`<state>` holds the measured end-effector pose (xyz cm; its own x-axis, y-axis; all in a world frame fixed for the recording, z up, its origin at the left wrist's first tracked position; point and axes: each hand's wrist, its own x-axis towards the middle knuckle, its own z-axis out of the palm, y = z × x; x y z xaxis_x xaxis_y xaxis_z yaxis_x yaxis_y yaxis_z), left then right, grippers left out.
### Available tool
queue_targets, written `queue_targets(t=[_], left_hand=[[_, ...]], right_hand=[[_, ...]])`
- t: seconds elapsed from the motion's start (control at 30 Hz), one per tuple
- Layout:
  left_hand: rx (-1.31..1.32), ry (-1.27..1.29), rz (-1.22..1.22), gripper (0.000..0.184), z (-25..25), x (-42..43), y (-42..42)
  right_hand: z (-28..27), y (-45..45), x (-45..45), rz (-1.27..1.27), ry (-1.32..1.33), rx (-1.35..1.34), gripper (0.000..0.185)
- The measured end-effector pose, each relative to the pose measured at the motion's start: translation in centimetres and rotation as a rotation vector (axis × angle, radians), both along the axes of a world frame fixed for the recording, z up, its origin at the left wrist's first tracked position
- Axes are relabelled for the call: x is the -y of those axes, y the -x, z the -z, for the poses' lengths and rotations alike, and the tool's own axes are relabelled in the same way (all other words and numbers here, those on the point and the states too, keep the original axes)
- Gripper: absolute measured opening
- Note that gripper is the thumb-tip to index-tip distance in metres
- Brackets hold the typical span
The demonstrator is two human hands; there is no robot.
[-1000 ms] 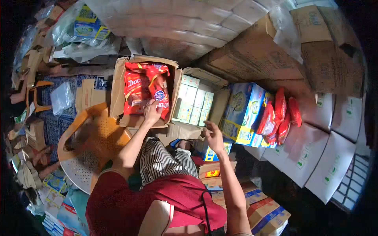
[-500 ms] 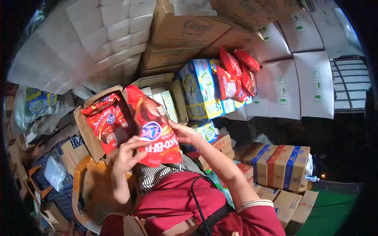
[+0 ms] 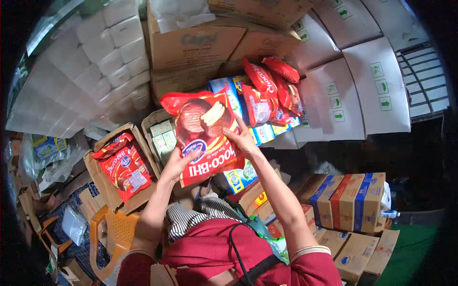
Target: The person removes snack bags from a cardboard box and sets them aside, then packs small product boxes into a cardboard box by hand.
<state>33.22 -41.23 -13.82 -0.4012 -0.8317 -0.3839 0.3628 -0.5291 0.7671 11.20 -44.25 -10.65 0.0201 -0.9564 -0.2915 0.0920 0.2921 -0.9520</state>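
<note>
Between my two hands is a red Choco-Bhi snack bag (image 3: 210, 125), its print upside down to me. My left hand (image 3: 178, 164) grips its lower left edge, thumb across the front near the blue oval logo. On the right edge, my right hand (image 3: 242, 140) pinches the bag with its thumb on the front. An open cardboard box (image 3: 98, 178) to the left holds more red Choco-Bhi bags (image 3: 126, 164). Several similar red bags (image 3: 272, 88) lie piled on blue-and-yellow packs (image 3: 269, 133) beyond my right hand.
An open carton (image 3: 151, 124) with small pale boxes stands behind the held bag. Brown cartons (image 3: 195, 45) and white cartons (image 3: 377, 88) are stacked at the back. An orange plastic chair (image 3: 98, 224) is at lower left; taped cartons (image 3: 344, 202) stand at right.
Both hands have carried the bag away from my body and to the right, off the edge of the box of red bags. The bag's front now faces me more fully.
</note>
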Motion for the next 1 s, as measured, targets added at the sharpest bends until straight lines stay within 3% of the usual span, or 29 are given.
queue_targets(t=[0.23, 0.33, 0.47, 0.53, 0.67, 0.73, 0.87, 1.0], left_hand=[[-0.064, 0.102, -0.066, 0.044, 2.5, 9.5, 7.5], [0.005, 0.171, -0.095, 0.044, 6.0, 13.9, 10.4], [0.046, 0.013, -0.034, 0.04, 13.2, 16.5, 14.3], [-0.04, -0.15, 0.066, 0.037, 13.5, 16.6, 16.4], [0.021, -0.085, 0.134, 0.03, 13.9, 17.6, 19.7], [-0.016, -0.177, 0.106, 0.03, 13.5, 17.7, 20.2], [-0.01, -0.182, -0.026, 0.035, 13.4, 17.4, 21.1], [0.019, -0.155, -0.043, 0.038, 14.6, 17.6, 21.5]], right_hand=[[2.5, 9.2, 4.2, 0.203, 0.293, -0.416, 0.056], [5.8, 12.5, 4.4, 0.085, 0.391, -1.15, 0.07], [8.0, 14.4, 5.2, -0.106, 0.292, -1.413, 0.08], [8.2, 15.1, 5.7, -0.112, 0.208, -1.436, 0.078], [8.8, 17.1, 5.9, -0.038, 0.192, -1.531, 0.071], [8.5, 17.8, 5.8, -0.019, 0.2, -1.548, 0.072], [9.1, 19.1, 4.9, 0.028, 0.386, -1.368, 0.062], [9.8, 20.4, 2.7, 0.019, 0.372, -1.265, 0.057]])
